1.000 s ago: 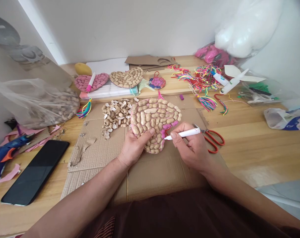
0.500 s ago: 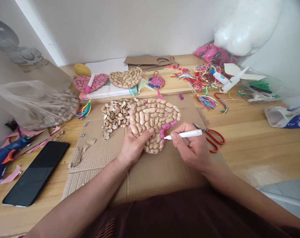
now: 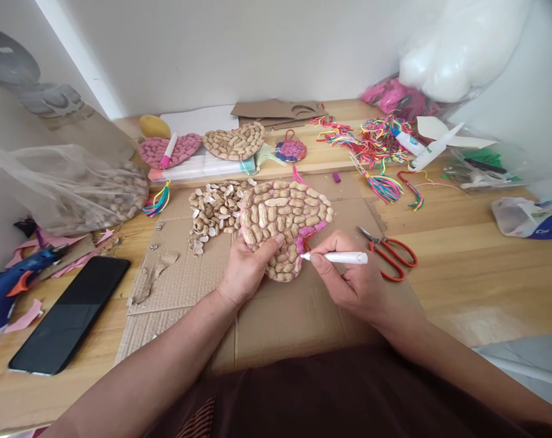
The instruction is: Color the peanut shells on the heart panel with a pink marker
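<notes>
three peanut hearts (image 3: 282,222), two markers (image 3: 339,258), one scissors (image 3: 387,255), one phone (image 3: 70,313)

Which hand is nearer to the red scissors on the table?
The right. The right hand, holding a white marker, is just left of the scissors. The left hand is farther left, gripping the peanut heart.

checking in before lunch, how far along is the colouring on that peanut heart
Early. Done: a pink patch on the lower right of the peanut heart. In hand: the left hand steadies it while the right hand has a grip on the white marker, tip at the pink edge. Left: most shells are bare tan, unlike the fully pink heart at the back.
</notes>
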Action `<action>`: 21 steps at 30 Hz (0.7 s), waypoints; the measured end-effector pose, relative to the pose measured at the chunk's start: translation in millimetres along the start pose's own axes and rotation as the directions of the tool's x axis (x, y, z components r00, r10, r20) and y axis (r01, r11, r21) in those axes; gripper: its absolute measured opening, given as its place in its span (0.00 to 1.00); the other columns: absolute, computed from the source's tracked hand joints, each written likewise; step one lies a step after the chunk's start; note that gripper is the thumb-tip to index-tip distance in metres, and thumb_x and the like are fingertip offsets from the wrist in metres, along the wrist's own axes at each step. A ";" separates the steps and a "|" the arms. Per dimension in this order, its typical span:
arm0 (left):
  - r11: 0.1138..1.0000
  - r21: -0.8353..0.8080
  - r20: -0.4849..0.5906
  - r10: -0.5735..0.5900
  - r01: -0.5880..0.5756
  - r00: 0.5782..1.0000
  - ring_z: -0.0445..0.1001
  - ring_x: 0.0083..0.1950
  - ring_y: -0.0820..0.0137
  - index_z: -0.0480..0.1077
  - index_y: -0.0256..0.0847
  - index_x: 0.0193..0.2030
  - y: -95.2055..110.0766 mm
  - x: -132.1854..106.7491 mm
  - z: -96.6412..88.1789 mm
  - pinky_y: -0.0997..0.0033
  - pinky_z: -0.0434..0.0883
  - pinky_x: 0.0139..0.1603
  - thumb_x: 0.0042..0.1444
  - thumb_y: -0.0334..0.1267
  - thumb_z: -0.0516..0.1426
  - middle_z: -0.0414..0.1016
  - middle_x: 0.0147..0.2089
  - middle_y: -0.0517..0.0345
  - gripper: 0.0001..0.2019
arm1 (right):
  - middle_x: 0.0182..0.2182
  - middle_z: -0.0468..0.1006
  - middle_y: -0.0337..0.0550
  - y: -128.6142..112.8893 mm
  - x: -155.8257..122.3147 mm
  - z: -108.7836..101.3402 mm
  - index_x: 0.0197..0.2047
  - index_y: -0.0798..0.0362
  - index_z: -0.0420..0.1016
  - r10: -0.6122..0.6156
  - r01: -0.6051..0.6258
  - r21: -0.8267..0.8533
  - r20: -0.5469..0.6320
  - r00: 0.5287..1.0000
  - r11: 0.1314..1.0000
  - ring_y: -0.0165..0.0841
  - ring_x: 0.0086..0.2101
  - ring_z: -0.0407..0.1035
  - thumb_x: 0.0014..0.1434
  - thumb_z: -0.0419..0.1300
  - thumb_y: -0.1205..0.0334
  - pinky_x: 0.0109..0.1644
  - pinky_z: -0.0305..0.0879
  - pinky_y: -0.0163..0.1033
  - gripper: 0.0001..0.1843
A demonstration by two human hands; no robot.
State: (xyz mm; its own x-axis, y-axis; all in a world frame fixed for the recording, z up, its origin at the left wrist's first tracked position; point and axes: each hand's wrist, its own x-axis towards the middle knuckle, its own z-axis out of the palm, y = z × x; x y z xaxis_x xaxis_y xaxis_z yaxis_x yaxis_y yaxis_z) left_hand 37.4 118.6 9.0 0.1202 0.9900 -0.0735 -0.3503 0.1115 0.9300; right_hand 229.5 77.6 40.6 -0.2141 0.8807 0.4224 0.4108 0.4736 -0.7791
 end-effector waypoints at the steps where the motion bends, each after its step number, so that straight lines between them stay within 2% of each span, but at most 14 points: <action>1: 1.000 0.002 0.001 0.002 -0.002 1.000 0.79 0.57 0.52 0.76 0.41 0.58 -0.1 0.1 -0.2 0.48 0.74 0.62 0.54 0.44 0.69 0.81 0.58 0.46 0.25 | 0.28 0.70 0.36 -0.4 -0.6 -0.3 0.39 0.49 0.68 0.016 -0.016 0.015 0.014 1.000 1.000 0.30 0.26 0.64 0.69 0.59 0.62 0.30 0.61 0.38 0.05; 5: 1.000 0.015 -0.004 -0.004 0.005 1.000 0.79 0.57 0.52 0.75 0.41 0.59 0.2 0.3 -0.5 0.48 0.75 0.61 0.54 0.46 0.69 0.80 0.58 0.45 0.27 | 0.27 0.69 0.35 -0.4 -1.2 -1.2 0.39 0.49 0.68 0.044 -0.045 0.031 0.035 0.998 0.998 0.29 0.25 0.63 0.69 0.59 0.62 0.28 0.59 0.37 0.05; 11: 1.000 0.012 -0.002 -0.003 0.003 1.000 0.80 0.57 0.51 0.75 0.40 0.59 0.4 0.8 -0.9 0.48 0.75 0.61 0.54 0.44 0.69 0.80 0.58 0.45 0.26 | 0.28 0.71 0.37 1.8 0.6 -1.2 0.39 0.49 0.69 -0.006 0.004 -0.052 -0.041 0.999 0.999 0.31 0.28 0.65 0.69 0.59 0.63 0.32 0.62 0.38 0.04; 16: 1.000 0.008 -0.006 -0.001 0.001 1.000 0.79 0.58 0.50 0.76 0.40 0.58 -0.6 1.3 -1.8 0.47 0.74 0.62 0.54 0.44 0.69 0.80 0.59 0.44 0.26 | 0.28 0.70 0.37 -0.3 1.7 -1.3 0.39 0.50 0.70 0.006 -0.006 -0.020 -0.005 1.000 1.000 0.30 0.27 0.64 0.69 0.59 0.63 0.30 0.61 0.37 0.04; 21: 0.998 -0.048 -0.024 -0.032 0.031 0.999 0.80 0.56 0.50 0.74 0.39 0.60 0.3 1.9 -0.3 0.47 0.76 0.60 0.53 0.42 0.69 0.80 0.58 0.43 0.28 | 0.30 0.71 0.37 -3.6 5.3 -1.5 0.38 0.51 0.70 -0.013 0.014 0.012 -0.083 0.996 1.000 0.29 0.29 0.66 0.69 0.58 0.65 0.33 0.62 0.36 0.05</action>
State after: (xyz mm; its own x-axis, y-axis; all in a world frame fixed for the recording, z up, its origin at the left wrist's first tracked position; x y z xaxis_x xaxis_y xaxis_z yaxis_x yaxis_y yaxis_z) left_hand 37.3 120.5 9.0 0.1087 0.9878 -0.1118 -0.3911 0.1459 0.9087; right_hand 228.3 80.6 46.4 -0.1448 0.8711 0.4692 0.3974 0.4855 -0.7787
